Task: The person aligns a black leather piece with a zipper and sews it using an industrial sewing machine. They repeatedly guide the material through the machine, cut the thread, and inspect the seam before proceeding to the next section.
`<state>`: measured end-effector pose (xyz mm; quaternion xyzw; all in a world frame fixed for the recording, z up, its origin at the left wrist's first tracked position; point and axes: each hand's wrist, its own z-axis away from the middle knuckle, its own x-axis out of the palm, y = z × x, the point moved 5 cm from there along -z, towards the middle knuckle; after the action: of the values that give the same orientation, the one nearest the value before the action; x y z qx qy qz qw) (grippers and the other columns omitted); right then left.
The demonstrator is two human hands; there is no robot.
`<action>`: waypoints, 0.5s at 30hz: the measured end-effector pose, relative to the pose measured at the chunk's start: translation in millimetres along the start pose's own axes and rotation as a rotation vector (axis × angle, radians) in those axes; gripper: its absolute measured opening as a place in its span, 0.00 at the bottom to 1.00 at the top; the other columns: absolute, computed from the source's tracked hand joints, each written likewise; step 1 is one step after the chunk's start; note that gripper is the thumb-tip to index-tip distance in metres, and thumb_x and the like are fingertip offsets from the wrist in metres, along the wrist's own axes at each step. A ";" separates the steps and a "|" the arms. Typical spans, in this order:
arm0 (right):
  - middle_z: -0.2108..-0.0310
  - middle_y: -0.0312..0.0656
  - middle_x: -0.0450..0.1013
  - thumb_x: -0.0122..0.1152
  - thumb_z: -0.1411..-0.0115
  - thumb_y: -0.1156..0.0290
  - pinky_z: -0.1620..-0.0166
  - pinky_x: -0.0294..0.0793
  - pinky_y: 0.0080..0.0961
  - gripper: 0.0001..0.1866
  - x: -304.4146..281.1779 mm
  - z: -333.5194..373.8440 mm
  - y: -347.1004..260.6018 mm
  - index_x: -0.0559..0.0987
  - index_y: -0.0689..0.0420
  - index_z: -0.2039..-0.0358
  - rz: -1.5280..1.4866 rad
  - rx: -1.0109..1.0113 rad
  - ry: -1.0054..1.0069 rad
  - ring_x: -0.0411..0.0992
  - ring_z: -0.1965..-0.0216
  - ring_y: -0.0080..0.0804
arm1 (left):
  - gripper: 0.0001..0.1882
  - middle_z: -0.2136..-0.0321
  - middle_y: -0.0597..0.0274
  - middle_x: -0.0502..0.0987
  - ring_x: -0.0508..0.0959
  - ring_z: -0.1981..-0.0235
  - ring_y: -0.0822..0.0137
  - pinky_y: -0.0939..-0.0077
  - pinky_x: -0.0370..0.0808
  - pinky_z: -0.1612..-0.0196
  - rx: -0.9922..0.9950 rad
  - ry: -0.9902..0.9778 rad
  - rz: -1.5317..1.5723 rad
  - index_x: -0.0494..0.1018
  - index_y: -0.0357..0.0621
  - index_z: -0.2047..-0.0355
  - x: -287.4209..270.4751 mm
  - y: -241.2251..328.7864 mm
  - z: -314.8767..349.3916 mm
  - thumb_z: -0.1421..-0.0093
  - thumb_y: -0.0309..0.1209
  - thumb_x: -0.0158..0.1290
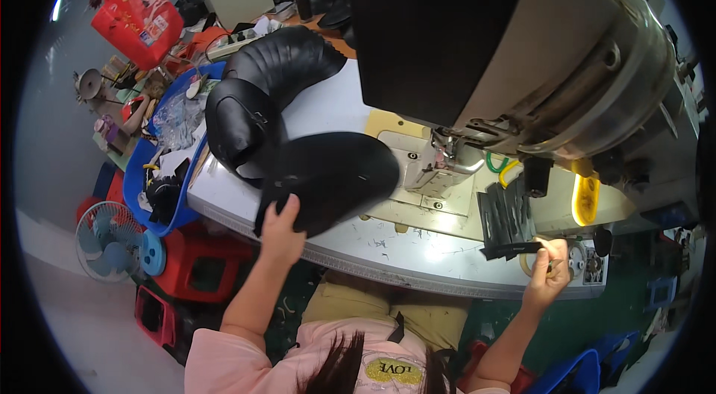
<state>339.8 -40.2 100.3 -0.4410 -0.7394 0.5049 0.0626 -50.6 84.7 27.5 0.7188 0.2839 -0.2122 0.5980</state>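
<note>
The left hand [282, 233], left of centre in the frame, is grasping the black panel [335, 177] by its lower left corner, the thumb lying on the upper face. The right hand [548, 278], at lower right, is pinching one black strip [511, 249] by its right end; a pale curved part is also showing at these fingers, too unclear to identify.

Controlling relation: the panel is extending up and to the right from the left grip. Its long axis is running from lower left to upper right, and its rounded end is pointing toward the presser foot [445, 146], just beside it. The left hand is the nearer one to the panel; the right hand is standing well apart. The held strip is lying nearly level, its free end pointing left, toward the panel.

Just above the held strip, a row of loose strips [501, 207] is resting on the worktop [418, 263]. The sewing head [567, 73] is filling the upper right. Two shaped black pieces [237, 122] are sitting beyond the panel, at upper left, with a blue bin [134, 183] standing beside the worktop.
</note>
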 end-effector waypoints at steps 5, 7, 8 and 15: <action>0.83 0.38 0.67 0.59 0.57 0.83 0.78 0.61 0.17 0.04 45.3 7.7 -47.5 0.75 0.62 0.77 -0.218 -0.145 -0.339 0.64 0.81 0.24 | 0.17 0.67 0.63 0.69 0.64 0.66 0.78 0.82 0.65 0.63 -0.419 -0.073 0.943 0.67 0.32 0.61 57.5 25.8 15.6 0.41 0.36 0.47; 0.83 0.38 0.68 0.60 0.58 0.84 0.79 0.61 0.16 0.06 64.6 10.7 -57.5 0.75 0.63 0.77 -0.238 -0.140 -0.458 0.64 0.83 0.23 | 0.14 0.74 0.69 0.70 0.65 0.71 0.80 0.82 0.66 0.66 -0.153 -0.319 0.901 0.71 0.33 0.67 58.0 48.8 10.3 0.43 0.35 0.49; 0.83 0.38 0.68 0.60 0.58 0.84 0.79 0.61 0.16 0.06 74.0 13.6 -61.0 0.75 0.63 0.77 -0.264 -0.123 -0.493 0.64 0.83 0.23 | 0.14 0.75 0.69 0.71 0.65 0.72 0.80 0.83 0.66 0.67 -0.113 -0.344 0.785 0.71 0.33 0.68 56.5 57.4 12.8 0.43 0.34 0.49; 0.83 0.38 0.69 0.59 0.56 0.83 0.78 0.63 0.16 0.03 116.6 21.7 -72.8 0.74 0.64 0.79 -0.269 -0.005 -0.660 0.65 0.82 0.20 | 0.13 0.77 0.68 0.73 0.67 0.74 0.80 0.83 0.66 0.69 -0.074 -0.470 0.926 0.72 0.33 0.68 74.2 91.2 37.5 0.41 0.33 0.45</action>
<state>214.9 20.8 107.0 -0.1532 -0.7723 0.6057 -0.1148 66.6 48.1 39.9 0.6803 -0.1985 -0.0709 0.7020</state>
